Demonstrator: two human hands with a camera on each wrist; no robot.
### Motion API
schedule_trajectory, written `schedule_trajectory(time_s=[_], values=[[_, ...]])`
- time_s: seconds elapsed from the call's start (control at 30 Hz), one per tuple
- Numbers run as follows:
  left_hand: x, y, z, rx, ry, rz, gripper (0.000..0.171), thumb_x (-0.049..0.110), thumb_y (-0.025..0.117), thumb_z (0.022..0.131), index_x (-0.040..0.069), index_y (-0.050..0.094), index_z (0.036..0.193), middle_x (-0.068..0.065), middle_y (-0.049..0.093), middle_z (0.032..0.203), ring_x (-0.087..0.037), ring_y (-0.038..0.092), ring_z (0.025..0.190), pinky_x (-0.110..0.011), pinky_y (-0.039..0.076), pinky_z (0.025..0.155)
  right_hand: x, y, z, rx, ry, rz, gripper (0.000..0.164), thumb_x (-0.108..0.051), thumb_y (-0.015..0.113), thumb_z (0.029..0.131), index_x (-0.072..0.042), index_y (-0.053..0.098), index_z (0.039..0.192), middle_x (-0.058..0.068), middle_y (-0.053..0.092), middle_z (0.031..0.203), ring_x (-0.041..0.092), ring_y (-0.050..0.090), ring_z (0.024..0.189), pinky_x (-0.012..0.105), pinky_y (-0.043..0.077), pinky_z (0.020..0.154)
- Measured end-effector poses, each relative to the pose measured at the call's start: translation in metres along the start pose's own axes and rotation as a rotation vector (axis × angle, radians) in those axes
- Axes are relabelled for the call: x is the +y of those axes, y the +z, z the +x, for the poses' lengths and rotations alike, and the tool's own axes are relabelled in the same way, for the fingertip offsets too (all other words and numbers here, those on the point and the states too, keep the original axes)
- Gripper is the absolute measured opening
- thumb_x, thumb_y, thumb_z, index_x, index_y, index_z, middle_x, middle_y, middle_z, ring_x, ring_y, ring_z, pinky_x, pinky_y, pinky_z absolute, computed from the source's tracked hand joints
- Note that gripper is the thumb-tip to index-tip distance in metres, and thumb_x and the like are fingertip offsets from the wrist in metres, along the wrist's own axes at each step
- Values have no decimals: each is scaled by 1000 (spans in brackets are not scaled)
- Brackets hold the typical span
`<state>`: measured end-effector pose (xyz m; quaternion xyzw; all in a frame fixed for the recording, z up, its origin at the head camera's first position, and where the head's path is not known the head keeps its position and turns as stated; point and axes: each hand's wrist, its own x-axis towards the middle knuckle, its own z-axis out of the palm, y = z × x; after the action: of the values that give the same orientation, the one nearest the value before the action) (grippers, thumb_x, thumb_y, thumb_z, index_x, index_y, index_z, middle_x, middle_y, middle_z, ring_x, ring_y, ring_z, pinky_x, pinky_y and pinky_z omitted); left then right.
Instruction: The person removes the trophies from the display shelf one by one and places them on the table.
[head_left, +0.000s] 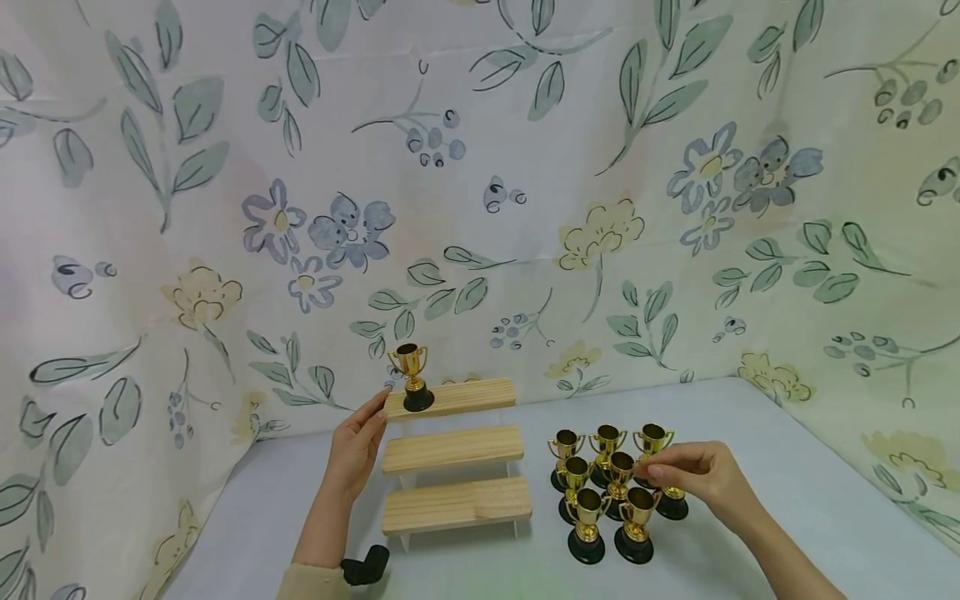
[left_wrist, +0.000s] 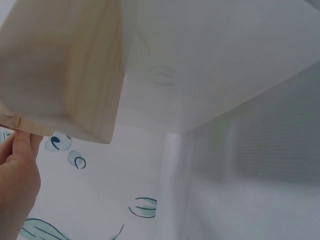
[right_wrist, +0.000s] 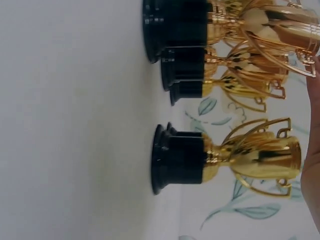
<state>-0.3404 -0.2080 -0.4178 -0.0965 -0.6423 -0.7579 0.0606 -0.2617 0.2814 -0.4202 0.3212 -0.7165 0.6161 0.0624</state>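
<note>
In the head view my left hand [head_left: 354, 450] is at the left end of the top board of a three-tier wooden display stand [head_left: 450, 450], its fingertips against the board's end. On that board stands a gold trophy cup [head_left: 408, 360] with a black base, close to those fingertips. My right hand [head_left: 701, 477] reaches over a cluster of similar trophies, thumb and index finger together at the handle of the middle trophy [head_left: 621, 468]. Part of the trophy [head_left: 675, 505] beneath that hand is hidden. In the right wrist view only the hand's edge [right_wrist: 312, 150] shows, beside the upright trophies [right_wrist: 265, 157].
More gold trophies [head_left: 587, 504] stand close together right of the stand on a white tabletop [head_left: 795, 467]. A black object [head_left: 366, 567] is by the left wrist. Floral cloth [head_left: 480, 208] hangs behind and at the sides.
</note>
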Motion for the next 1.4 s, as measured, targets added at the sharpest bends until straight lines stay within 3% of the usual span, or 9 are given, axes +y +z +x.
schedule_trajectory(time_s=[0.13,0.27,0.37,0.57,0.73,0.87,1.03,1.27,1.4], values=[[0,0,1,-12,-6,-9,56,12,48,104,-1,28,154,-9,20,166,4,34,144,-3,39,108,-6,1,8,-12,-26,19,25,13,52,94,5,73,106,-5,79,102,12,76,92,27,65,77],[2,1,1,-13,-9,-15,53,10,47,105,0,29,154,-9,22,165,13,42,131,-3,39,108,-17,6,19,-40,-48,15,27,12,51,94,3,73,107,-6,79,102,15,76,92,29,65,76],[4,2,1,-15,-4,-18,53,9,46,105,-1,29,154,-10,22,165,18,46,123,-3,39,107,-28,15,29,-40,-60,31,29,10,51,94,-1,74,106,-6,79,101,15,76,91,30,65,76],[5,2,0,-18,4,-13,53,9,46,105,-1,29,154,-11,23,164,18,48,121,-3,40,106,-54,39,53,6,-60,111,31,8,51,95,-10,76,103,-6,79,99,12,76,92,32,65,78],[5,2,0,-10,-8,-23,53,8,45,105,-1,29,154,-10,22,165,17,47,124,-3,40,107,-73,62,74,22,-79,73,20,2,57,95,2,73,107,-9,78,102,10,75,95,26,63,84],[5,2,-1,-1,-29,-25,53,8,45,105,-2,27,154,-9,20,166,6,37,141,-3,40,107,-78,82,91,45,-31,18,24,-7,64,94,8,69,112,-2,77,106,7,73,98,22,61,88],[4,1,-2,5,-30,-19,55,9,46,105,-2,26,155,-9,20,166,-7,24,151,-3,41,106,-76,104,113,98,46,-79,27,-19,70,92,-5,72,115,14,74,114,2,71,97,19,60,88],[1,1,-1,8,-7,-29,53,9,47,104,-2,30,153,-13,19,165,16,44,127,-4,42,106,-65,125,144,173,122,-88,30,-27,71,91,-10,73,116,12,74,118,17,72,105,29,61,91],[1,2,-1,9,3,-26,53,9,47,104,-3,30,153,-14,19,165,19,46,122,-4,42,105,-60,136,160,189,162,-110,30,-31,72,91,-15,73,116,8,74,117,22,70,110,38,60,96]])
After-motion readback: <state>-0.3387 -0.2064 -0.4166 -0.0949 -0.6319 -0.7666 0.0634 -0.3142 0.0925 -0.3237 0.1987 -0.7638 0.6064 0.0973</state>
